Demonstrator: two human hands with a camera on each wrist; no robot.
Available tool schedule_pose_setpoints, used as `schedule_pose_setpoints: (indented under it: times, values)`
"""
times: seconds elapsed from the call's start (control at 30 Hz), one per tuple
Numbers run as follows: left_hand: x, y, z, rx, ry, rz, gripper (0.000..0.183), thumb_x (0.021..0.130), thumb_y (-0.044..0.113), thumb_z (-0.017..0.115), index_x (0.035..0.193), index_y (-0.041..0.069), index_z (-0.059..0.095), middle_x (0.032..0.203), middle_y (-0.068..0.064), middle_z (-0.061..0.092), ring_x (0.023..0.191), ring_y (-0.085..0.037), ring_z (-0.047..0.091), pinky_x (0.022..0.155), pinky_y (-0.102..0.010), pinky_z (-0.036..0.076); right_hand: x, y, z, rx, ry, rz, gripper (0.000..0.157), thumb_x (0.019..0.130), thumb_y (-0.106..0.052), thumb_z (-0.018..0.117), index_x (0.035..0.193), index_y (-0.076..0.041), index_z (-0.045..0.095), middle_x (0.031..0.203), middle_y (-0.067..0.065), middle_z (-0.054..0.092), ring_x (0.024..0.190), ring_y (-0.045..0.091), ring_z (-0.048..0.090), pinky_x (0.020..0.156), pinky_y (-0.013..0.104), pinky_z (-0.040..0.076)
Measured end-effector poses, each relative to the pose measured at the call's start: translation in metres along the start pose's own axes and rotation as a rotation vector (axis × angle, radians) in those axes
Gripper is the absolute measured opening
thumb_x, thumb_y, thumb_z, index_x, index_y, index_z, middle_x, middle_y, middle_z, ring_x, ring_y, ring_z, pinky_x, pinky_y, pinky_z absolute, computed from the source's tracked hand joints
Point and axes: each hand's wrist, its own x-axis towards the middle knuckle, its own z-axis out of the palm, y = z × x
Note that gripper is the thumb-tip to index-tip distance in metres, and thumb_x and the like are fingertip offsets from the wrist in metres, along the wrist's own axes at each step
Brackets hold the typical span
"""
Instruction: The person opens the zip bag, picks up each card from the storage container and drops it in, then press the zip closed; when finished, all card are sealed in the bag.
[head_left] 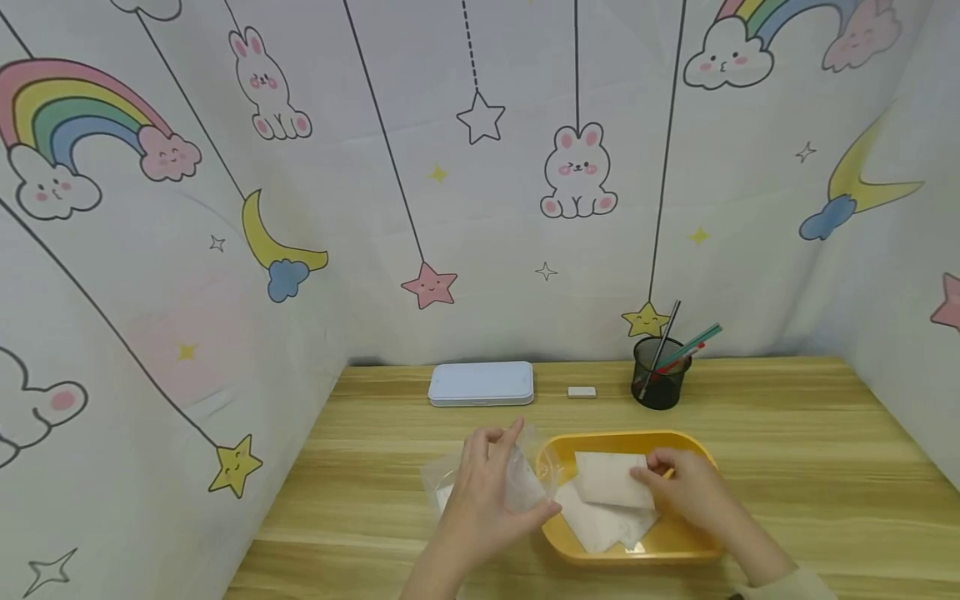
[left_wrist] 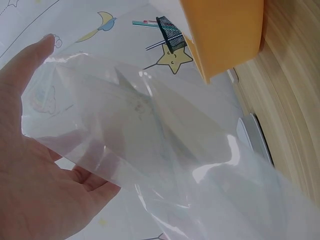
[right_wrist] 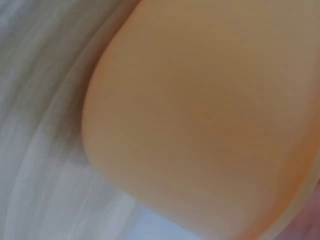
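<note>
My left hand (head_left: 483,487) holds a clear plastic bag (left_wrist: 140,115), its thumb and fingers spread apart at the bag's mouth. Something pale lies inside the bag, too blurred to name. Just right of it, my right hand (head_left: 686,483) pinches a flat white paper-like packet (head_left: 611,479) by its right edge, above a yellow tray (head_left: 630,557). More white packets (head_left: 596,518) lie overlapping in the tray beneath. The right wrist view is mostly filled by the tray's blurred outer wall (right_wrist: 200,110); the right fingers' grip is hidden there.
Behind the hands, a white tin case (head_left: 482,383) and a small white eraser-like block (head_left: 581,392) lie on the wood-grain table (head_left: 360,467). A black mesh cup (head_left: 657,379) with pens and sticks stands behind the tray. Patterned cloth (head_left: 510,208) surrounds the table.
</note>
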Motion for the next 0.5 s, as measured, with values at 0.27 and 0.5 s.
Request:
schedule_pose_setpoints:
  times: [0.27, 0.5]
  values:
    - [0.0, -0.001, 0.001, -0.009, 0.001, 0.001, 0.1, 0.068, 0.052, 0.081, 0.149, 0.016, 0.036, 0.119, -0.003, 0.041, 0.111, -0.014, 0.038, 0.089, -0.034, 0.041, 0.002, -0.009, -0.005, 0.01, 0.07, 0.004, 0.03, 0.089, -0.042, 0.066, 0.075, -0.016, 0.062, 0.06, -0.006, 0.047, 0.055, 0.012, 0.042, 0.048, 0.025, 0.035]
    - [-0.001, -0.002, 0.001, -0.005, 0.002, 0.002, 0.099, 0.069, 0.055, 0.079, 0.149, 0.016, 0.036, 0.119, -0.004, 0.042, 0.111, -0.015, 0.038, 0.089, -0.034, 0.041, -0.001, -0.03, -0.016, 0.11, 0.064, 0.041, 0.035, 0.091, -0.044, 0.063, 0.075, -0.012, 0.06, 0.056, -0.003, 0.039, 0.051, 0.012, 0.038, 0.046, 0.025, 0.031]
